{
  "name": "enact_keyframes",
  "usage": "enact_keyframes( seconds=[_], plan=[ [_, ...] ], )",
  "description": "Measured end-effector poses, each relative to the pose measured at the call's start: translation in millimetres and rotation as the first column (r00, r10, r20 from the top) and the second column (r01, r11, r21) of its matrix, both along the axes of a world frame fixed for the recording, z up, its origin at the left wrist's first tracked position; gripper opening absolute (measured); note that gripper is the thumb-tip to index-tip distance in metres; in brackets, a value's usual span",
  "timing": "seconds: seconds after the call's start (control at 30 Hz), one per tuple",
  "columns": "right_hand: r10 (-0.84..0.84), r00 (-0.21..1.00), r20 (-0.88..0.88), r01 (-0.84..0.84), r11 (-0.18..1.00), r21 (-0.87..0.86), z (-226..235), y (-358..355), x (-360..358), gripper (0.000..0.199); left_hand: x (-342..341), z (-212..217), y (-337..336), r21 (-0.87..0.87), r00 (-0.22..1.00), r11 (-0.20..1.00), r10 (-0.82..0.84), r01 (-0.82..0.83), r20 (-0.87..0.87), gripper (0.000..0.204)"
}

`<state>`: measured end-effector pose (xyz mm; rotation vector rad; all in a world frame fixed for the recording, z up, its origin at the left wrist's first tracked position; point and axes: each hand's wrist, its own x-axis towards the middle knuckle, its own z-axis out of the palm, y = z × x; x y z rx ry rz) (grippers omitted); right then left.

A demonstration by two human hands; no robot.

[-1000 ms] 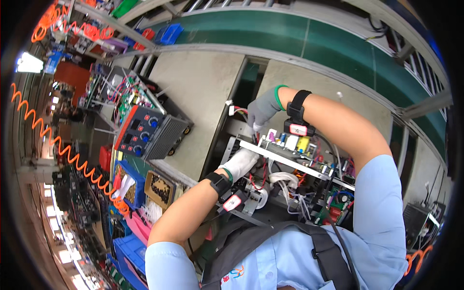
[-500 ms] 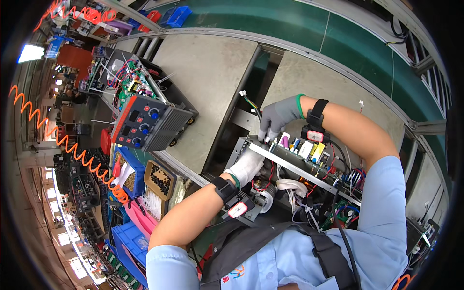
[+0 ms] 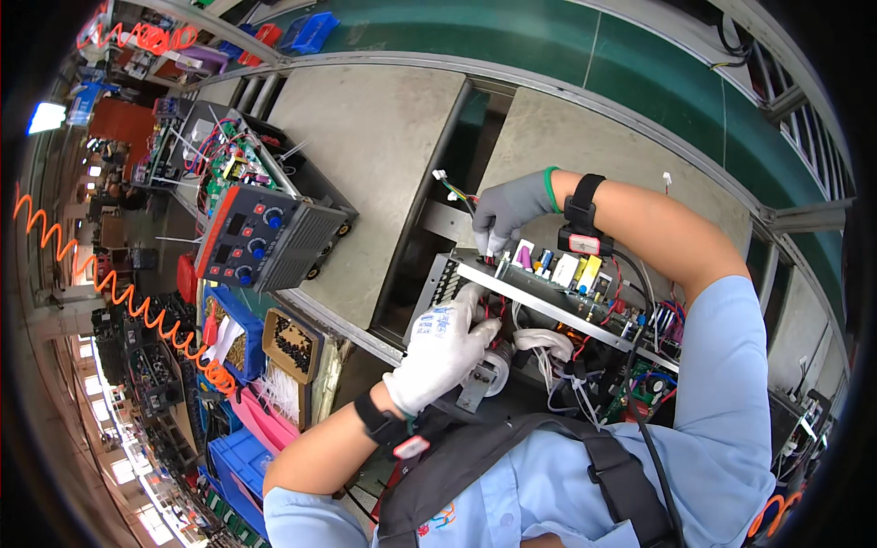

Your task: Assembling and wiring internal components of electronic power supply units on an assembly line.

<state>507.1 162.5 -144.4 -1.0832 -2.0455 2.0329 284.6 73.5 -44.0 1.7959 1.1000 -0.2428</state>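
A circuit board unit [image 3: 557, 301] with a pale metal edge lies tilted in front of me, packed with capacitors and coils. My right hand [image 3: 512, 215], in a grey glove, is closed at the far left end of the board. Its fingertips pinch thin dark and red wires [image 3: 489, 259] there; their ends are hidden. A colored cable with a white plug [image 3: 441, 175] sticks out past the fingers. Below the board edge my left hand [image 3: 440, 352], in a white glove, has its thumb and fingers apart beside red wires and a round metal part [image 3: 496, 373].
An open-topped welder-like machine [image 3: 274, 233] with blue knobs stands on wheels at the left. Near it are a carton of small black parts [image 3: 294, 345], a blue bin [image 3: 239, 329] and a coiled orange hose [image 3: 110, 274]. A metal-edged gap [image 3: 429, 247] splits the bench plates.
My left hand has drawn back toward me from under the board edge, and its fingers have spread. My right hand stays pinched at the board end. The whole view has shifted slightly.
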Motion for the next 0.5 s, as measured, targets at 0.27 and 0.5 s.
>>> enact_keyframes(
  seconds=[0.27, 0.5],
  plan=[
    [-0.047, 0.998, -0.052, 0.052, 0.994, 0.100, 0.2, -0.4, -0.4, 0.023, -11.8, -66.2, -7.8, 0.075, 0.948, 0.972, 0.196, -0.221, 0.250, 0.032],
    [-0.337, 0.919, 0.206, 0.262, 0.910, 0.321, -19.0, 30.8, 77.5, 0.021, -19.5, -39.2, -19.0, 0.334, 0.982, 0.942, -0.024, -0.041, 0.188, 0.055]
  ],
)
